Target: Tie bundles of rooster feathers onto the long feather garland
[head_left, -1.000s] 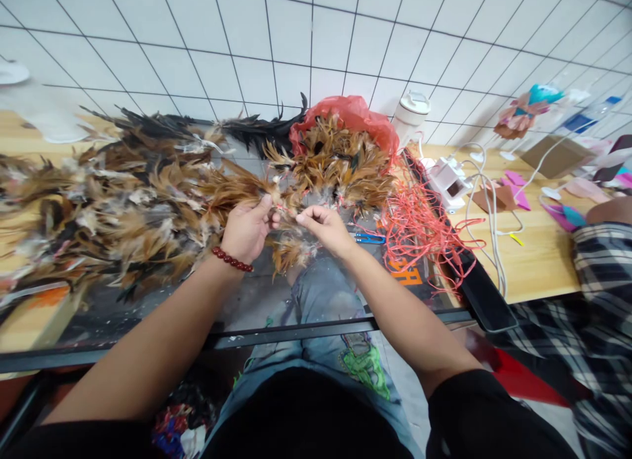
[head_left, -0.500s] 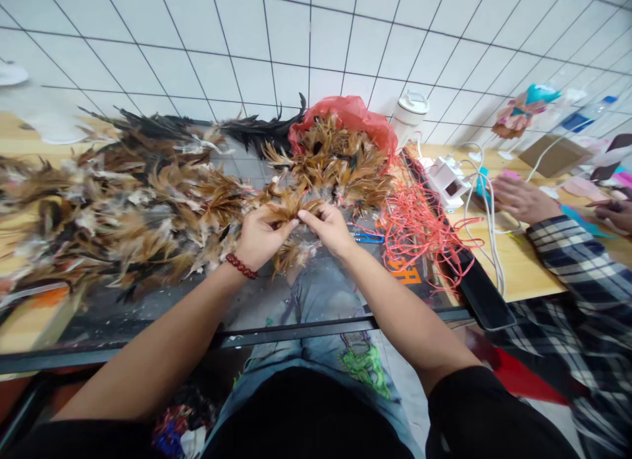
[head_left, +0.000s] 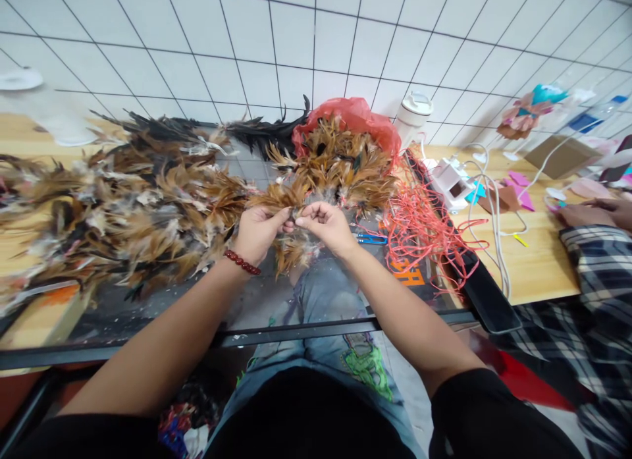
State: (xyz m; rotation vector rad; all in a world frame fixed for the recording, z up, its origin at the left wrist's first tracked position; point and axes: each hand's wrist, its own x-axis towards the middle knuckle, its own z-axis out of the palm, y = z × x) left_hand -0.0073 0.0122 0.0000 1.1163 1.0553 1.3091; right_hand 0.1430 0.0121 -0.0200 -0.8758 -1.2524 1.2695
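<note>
My left hand (head_left: 259, 234), with a beaded bracelet at the wrist, is closed on a small bunch of brown feathers (head_left: 280, 197). The feather tips fan away from me, and the grey, fluffy quill end sits at the fingertips. Right beside it, my right hand (head_left: 326, 227) pinches thumb against forefinger at that quill end; what lies in the pinch is too small to make out. Below the hands lie a few loose brown feathers (head_left: 291, 253) on the dark tabletop. Blue thread snips (head_left: 371, 239) rest just right of my right hand.
A large heap of feathers (head_left: 168, 215) covers the left side. Behind my hands, a red plastic bag (head_left: 348, 110) holds more feathers. Tangled red cord (head_left: 419, 228), a phone (head_left: 491, 294), white cables and a white cup (head_left: 413, 116) stand right. A co-worker's hands (head_left: 592, 214) are farther right.
My hands have drawn slightly toward me, and more of the feather bunch shows beyond the left fingers. The co-worker's hand has pulled back to the right, uncovering pink and brown pieces.
</note>
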